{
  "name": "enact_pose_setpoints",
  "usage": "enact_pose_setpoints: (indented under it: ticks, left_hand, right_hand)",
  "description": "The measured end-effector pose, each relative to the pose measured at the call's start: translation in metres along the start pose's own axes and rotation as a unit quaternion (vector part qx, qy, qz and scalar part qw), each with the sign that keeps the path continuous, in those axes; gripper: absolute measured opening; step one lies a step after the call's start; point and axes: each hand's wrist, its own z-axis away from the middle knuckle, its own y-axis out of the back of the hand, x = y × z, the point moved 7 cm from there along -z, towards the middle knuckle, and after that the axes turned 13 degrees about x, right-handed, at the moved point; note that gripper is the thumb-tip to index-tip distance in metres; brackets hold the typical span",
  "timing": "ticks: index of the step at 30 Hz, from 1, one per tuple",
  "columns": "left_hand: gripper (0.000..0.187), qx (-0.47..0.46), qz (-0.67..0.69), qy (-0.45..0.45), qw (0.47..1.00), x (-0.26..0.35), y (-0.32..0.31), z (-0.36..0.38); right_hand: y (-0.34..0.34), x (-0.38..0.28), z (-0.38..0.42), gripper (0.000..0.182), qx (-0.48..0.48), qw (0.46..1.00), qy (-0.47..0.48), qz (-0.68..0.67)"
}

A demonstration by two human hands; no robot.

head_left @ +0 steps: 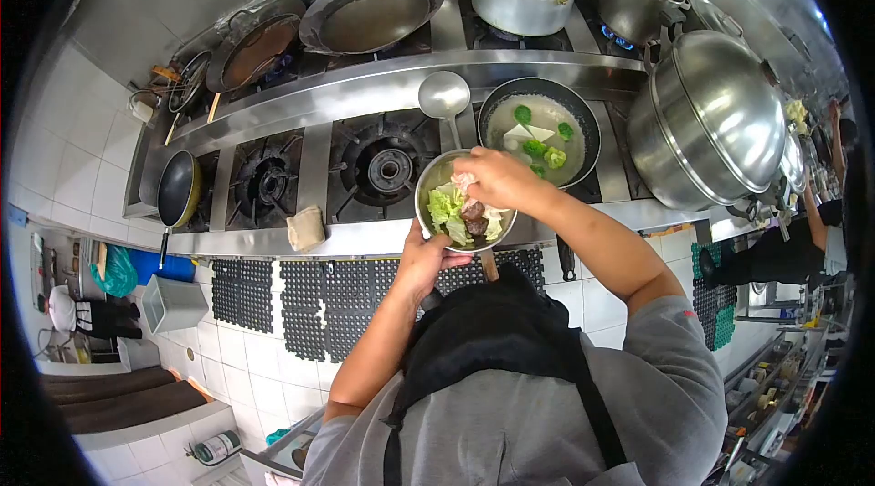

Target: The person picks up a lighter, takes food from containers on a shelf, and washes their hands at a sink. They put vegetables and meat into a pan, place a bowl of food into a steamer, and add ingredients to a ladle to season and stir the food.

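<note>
My left hand (427, 260) grips the near-left rim of a round metal bowl (423, 201), tilted toward me above the stove's front edge. Inside it lie pale green cabbage-like leaves (446, 207) and brown meat pieces (475, 218). My right hand (499, 178) reaches over the far rim, fingers pinched on a pale pink piece (465, 181) whose kind I cannot tell. Right beside the bowl, a black frying pan (591, 112) holds whitish broth with broccoli (555, 157) and white slabs (540, 133). A ladle (444, 94) lies behind the bowl, its wooden handle end showing below it.
Woks (374, 16) and a large pot (526, 7) stand on the back burners; a flame burns under a smaller pot (638, 3). At right sits a big domed steamer (706, 112). A folded cloth (306, 228) and a small pan (180, 188) are left. Another person (775, 249) stands far right.
</note>
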Motion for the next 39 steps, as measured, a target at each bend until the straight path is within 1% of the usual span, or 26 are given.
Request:
enact_pose_setpoints:
  ticks: [1, 2, 3, 5, 6, 7, 9, 11, 13, 14, 16, 17, 19, 20, 21, 23, 24, 25, 27, 32, 34, 35, 37, 38, 39]
  left_hand:
    - [0.058, -0.003, 0.004, 0.001, 1.000, 0.002, -0.001, -0.001]
    - [0.058, -0.006, 0.002, 0.005, 1.000, 0.001, -0.001, -0.004]
    - [0.058, -0.007, 0.002, 0.006, 1.000, 0.001, -0.003, -0.004]
    - [0.062, -0.016, 0.020, 0.007, 1.000, 0.002, -0.007, -0.004]
    - [0.062, -0.018, 0.021, 0.007, 1.000, 0.003, -0.008, -0.006]
    - [0.062, -0.019, 0.015, 0.015, 1.000, 0.001, -0.009, -0.007]
    - [0.062, -0.022, 0.011, 0.021, 0.999, -0.001, -0.013, -0.008]
    - [0.060, -0.018, 0.015, 0.015, 1.000, 0.000, -0.017, -0.007]
    - [0.060, -0.026, 0.025, 0.010, 0.999, 0.002, -0.022, -0.006]
    - [0.059, -0.033, 0.036, 0.003, 0.999, 0.004, -0.026, -0.006]
    - [0.058, -0.038, 0.026, -0.009, 0.999, 0.007, -0.032, -0.004]
    - [0.058, -0.041, 0.018, -0.021, 0.999, 0.010, -0.035, -0.003]
    - [0.057, -0.043, 0.004, -0.027, 0.999, 0.012, -0.042, -0.001]
    - [0.057, -0.042, -0.009, -0.030, 0.999, 0.011, -0.044, 0.001]
    - [0.057, -0.042, -0.011, -0.029, 0.999, 0.011, -0.046, 0.002]
    - [0.056, -0.035, -0.011, -0.017, 0.999, 0.010, -0.049, 0.003]
    - [0.054, -0.040, -0.004, -0.021, 0.999, 0.009, -0.051, 0.003]
    - [0.054, -0.042, -0.004, -0.022, 0.999, 0.009, -0.054, 0.003]
    - [0.053, -0.043, -0.010, -0.030, 0.999, 0.007, -0.055, 0.004]
    - [0.052, -0.041, -0.017, -0.017, 0.999, 0.001, -0.049, 0.003]
    - [0.052, -0.039, -0.019, -0.016, 0.999, 0.000, -0.046, 0.004]
    - [0.053, -0.041, -0.018, -0.010, 0.999, 0.000, -0.044, 0.004]
    - [0.054, -0.042, -0.014, -0.005, 0.999, -0.001, -0.041, 0.004]
    - [0.055, -0.039, -0.011, 0.004, 0.999, -0.003, -0.038, 0.003]
    - [0.057, -0.036, -0.007, 0.011, 0.999, -0.004, -0.036, 0.002]
  right_hand:
    - [0.006, 0.001, -0.003, 0.030, 0.019, 0.999, 0.005, -0.044]
    - [0.011, 0.007, -0.004, 0.028, 0.016, 0.997, -0.012, -0.068]
    - [0.016, 0.008, -0.005, 0.028, 0.016, 0.998, -0.013, -0.067]
    - [0.027, 0.011, -0.005, 0.025, 0.034, 0.991, -0.019, -0.130]
    - [0.035, 0.011, -0.006, 0.024, 0.038, 0.990, -0.022, -0.134]
    - [0.042, 0.011, -0.006, 0.024, 0.037, 0.990, -0.023, -0.133]
    - [0.053, 0.013, -0.006, 0.023, 0.020, 0.979, -0.059, -0.196]
    - [0.060, 0.017, -0.005, 0.021, 0.019, 0.976, -0.066, -0.208]
    - [0.057, 0.021, -0.001, 0.021, -0.006, 0.968, -0.067, -0.243]
    - [0.060, 0.023, 0.001, 0.021, -0.003, 0.968, -0.068, -0.242]
    - [0.067, 0.017, 0.001, 0.023, -0.013, 0.984, -0.043, -0.170]
    - [0.066, 0.018, 0.001, 0.023, -0.011, 0.985, -0.044, -0.168]
    - [0.059, 0.021, 0.000, 0.024, -0.009, 0.992, -0.048, -0.114]
    - [0.051, 0.025, 0.001, 0.028, -0.040, 0.990, -0.078, -0.112]
    - [0.045, 0.025, 0.004, 0.028, -0.041, 0.990, -0.079, -0.114]
    - [0.023, 0.020, 0.013, 0.035, -0.079, 0.997, -0.020, -0.002]
    - [0.026, 0.010, 0.017, 0.047, -0.106, 0.991, -0.059, 0.052]
    - [0.020, 0.008, 0.021, 0.047, -0.105, 0.991, -0.059, 0.054]
    - [0.012, 0.003, 0.023, 0.053, -0.024, 0.989, 0.018, 0.145]
    - [-0.003, 0.017, 0.021, 0.049, -0.048, 0.990, -0.012, 0.132]
    - [-0.008, 0.024, 0.019, 0.043, -0.062, 0.996, -0.016, 0.068]
    - [-0.007, 0.030, 0.017, 0.043, -0.063, 0.996, -0.016, 0.067]
    - [0.003, 0.031, 0.012, 0.038, -0.132, 0.986, -0.087, -0.045]
    - [0.022, 0.023, 0.011, 0.037, -0.118, 0.986, -0.080, -0.082]
    - [0.022, 0.030, 0.010, 0.037, -0.117, 0.987, -0.078, -0.081]
